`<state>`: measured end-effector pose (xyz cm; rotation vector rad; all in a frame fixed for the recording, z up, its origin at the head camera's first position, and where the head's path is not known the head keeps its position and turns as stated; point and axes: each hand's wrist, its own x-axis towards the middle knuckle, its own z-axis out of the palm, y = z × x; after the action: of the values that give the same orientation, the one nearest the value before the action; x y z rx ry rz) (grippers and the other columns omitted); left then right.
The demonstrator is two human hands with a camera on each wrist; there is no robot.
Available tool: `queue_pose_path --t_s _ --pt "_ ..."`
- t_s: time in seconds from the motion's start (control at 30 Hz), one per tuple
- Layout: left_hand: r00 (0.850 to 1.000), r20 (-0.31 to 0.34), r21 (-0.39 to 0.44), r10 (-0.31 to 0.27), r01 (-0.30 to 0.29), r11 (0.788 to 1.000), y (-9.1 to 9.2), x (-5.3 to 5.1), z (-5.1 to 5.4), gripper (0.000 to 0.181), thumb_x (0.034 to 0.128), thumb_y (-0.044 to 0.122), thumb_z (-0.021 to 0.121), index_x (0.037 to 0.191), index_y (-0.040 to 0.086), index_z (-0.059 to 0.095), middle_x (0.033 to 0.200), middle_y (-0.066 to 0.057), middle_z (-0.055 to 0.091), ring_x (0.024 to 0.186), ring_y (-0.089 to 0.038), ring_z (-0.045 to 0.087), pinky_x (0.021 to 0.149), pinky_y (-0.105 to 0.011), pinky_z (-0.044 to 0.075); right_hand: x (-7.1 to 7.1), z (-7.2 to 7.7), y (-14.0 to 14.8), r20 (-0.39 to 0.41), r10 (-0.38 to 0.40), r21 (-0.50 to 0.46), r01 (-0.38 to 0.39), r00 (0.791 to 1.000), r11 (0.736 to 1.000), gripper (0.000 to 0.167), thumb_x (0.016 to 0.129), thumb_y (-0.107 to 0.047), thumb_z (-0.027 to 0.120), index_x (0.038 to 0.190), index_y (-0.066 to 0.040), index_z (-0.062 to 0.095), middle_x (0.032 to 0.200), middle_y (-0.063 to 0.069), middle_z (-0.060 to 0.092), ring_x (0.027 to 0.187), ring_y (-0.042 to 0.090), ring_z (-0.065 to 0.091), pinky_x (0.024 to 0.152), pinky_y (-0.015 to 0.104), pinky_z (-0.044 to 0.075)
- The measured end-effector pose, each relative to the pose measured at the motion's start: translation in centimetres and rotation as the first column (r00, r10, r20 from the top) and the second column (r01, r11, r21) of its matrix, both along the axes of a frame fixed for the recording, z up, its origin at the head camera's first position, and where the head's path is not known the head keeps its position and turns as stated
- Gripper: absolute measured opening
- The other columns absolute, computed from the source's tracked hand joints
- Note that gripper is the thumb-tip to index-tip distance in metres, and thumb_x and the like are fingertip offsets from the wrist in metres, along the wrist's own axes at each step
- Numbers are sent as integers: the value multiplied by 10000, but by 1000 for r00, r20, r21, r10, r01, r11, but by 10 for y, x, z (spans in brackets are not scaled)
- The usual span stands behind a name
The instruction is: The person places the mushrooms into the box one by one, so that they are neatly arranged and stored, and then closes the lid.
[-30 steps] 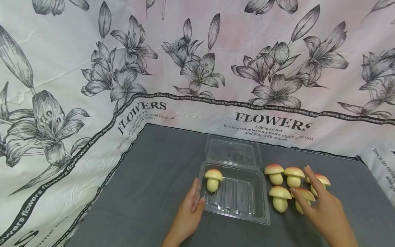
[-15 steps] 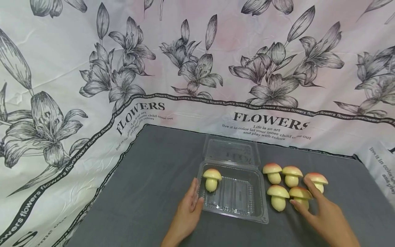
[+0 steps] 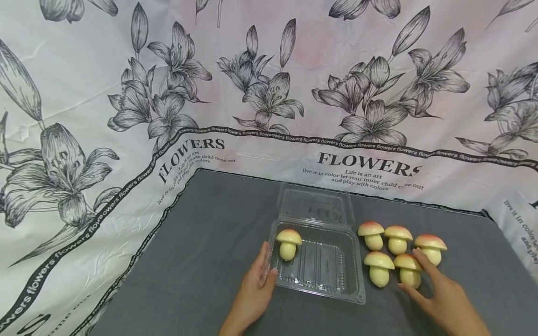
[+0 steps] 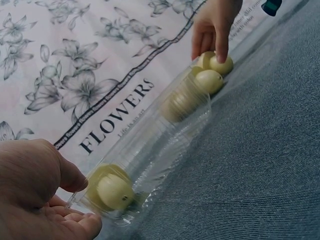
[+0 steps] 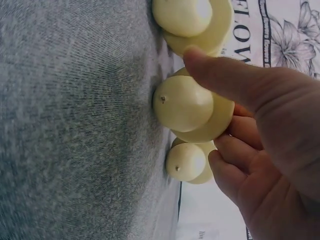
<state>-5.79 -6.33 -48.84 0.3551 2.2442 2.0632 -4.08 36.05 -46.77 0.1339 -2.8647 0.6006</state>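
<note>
My left hand (image 3: 253, 289) holds the left rim of a clear plastic clamshell box (image 3: 323, 291) between thumb and fingers. Inside the box, at its left, lies one pale yellow mushroom (image 3: 288, 249) with a reddish cap. Right of the box, my right hand (image 3: 441, 294) grips the front-right mushroom (image 3: 408, 273), thumb on one side and fingers on the other, as the right wrist view shows up close on that mushroom (image 5: 185, 105). It still sits on the table among several like it, such as the front-left mushroom (image 3: 379, 270) and the far-right mushroom (image 3: 430, 245).
The box's lid (image 3: 315, 205) is folded back flat toward the rear. Two more mushrooms stand at the back of the group, including one (image 3: 371, 233) close to the box's right wall. A flower-printed cloth (image 3: 269, 154) borders the dark grey table (image 3: 201, 247).
My right hand has come down and closed in around the front-right mushroom, its index finger drawing away from the far-right one. My left hand stays on the box rim.
</note>
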Motion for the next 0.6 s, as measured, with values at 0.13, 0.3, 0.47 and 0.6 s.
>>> queue_pose_path --t_s 0.13,0.3,0.47,0.6 --pt "1000 21 3 -1 1 1000 0 0 -1 708 1097 9 519 1682 0 121 1745 -183 153 1593 -301 198 1247 -368 242 0 -4 2 -51 14 -4 -15 999 1000 973 774 -232 962 1563 -22 433 1167 439 648 888 637 661 697 743 525" --pt "1000 8 9 2 -2 1000 0 0 0 701 1099 15 520 1681 2 131 1742 -194 157 1592 -328 201 1245 -376 241 -1 -7 5 -82 23 8 -22 996 1000 955 742 -145 961 1531 2 445 1092 430 667 814 605 671 660 728 528" --pt "1000 3 11 6 -6 1000 1 -1 -1 701 1095 9 521 1678 -8 131 1740 -199 156 1591 -324 206 1246 -360 239 -1 -8 7 -91 12 13 -10 996 1000 908 760 -147 949 1505 16 456 1093 431 665 815 608 666 663 735 525" --pt "1000 12 12 5 -5 1000 1 0 -1 703 1092 -3 519 1674 -22 124 1743 -187 153 1594 -303 200 1251 -352 231 0 -8 8 -103 11 6 -10 995 1000 881 750 -144 950 1473 27 477 1069 427 667 780 594 665 643 730 518"
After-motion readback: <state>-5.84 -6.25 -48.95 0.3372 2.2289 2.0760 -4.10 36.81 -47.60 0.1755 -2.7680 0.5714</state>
